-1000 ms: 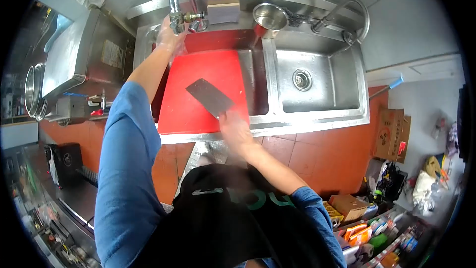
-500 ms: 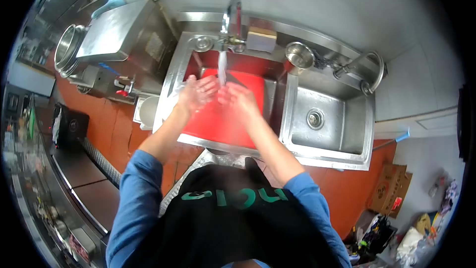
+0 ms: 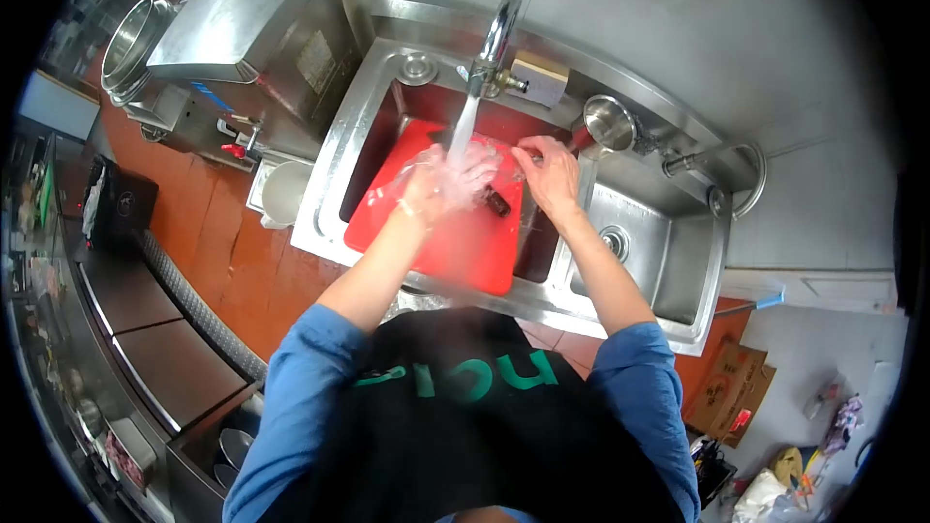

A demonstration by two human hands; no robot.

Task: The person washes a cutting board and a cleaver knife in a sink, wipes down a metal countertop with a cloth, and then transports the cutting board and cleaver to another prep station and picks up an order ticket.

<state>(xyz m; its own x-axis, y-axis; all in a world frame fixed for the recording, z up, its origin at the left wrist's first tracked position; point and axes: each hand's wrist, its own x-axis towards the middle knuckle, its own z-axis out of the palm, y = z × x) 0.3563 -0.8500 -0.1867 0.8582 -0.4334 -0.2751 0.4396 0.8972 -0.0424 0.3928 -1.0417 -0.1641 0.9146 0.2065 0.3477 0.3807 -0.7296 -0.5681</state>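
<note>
A red cutting board [image 3: 484, 257] lies in the left basin of a steel sink [image 3: 320, 208]. Water runs from the faucet [image 3: 497, 34] onto my left hand [image 3: 441, 182], which is over the board with its fingers spread. Splashing blurs that hand's outline. Just beside its fingertips a short dark bar-like piece [image 3: 497, 200] shows on the board; its kind is unclear. My right hand [image 3: 552, 174] is closed at the board's upper right corner, thumb and fingers pinching there.
A sponge-like block [image 3: 539, 77] and a steel cup [image 3: 608, 124] stand on the sink's back ledge. Right of the board is a second basin [image 3: 668, 242] with a hose tap [image 3: 722, 160]. A white bucket [image 3: 286, 194] stands left of the sink, a cardboard box [image 3: 731, 392] at lower right.
My right hand has moved from under the water to the board's right corner. The left hand is now beneath the stream. The dark piece has come into sight and my view has shifted.
</note>
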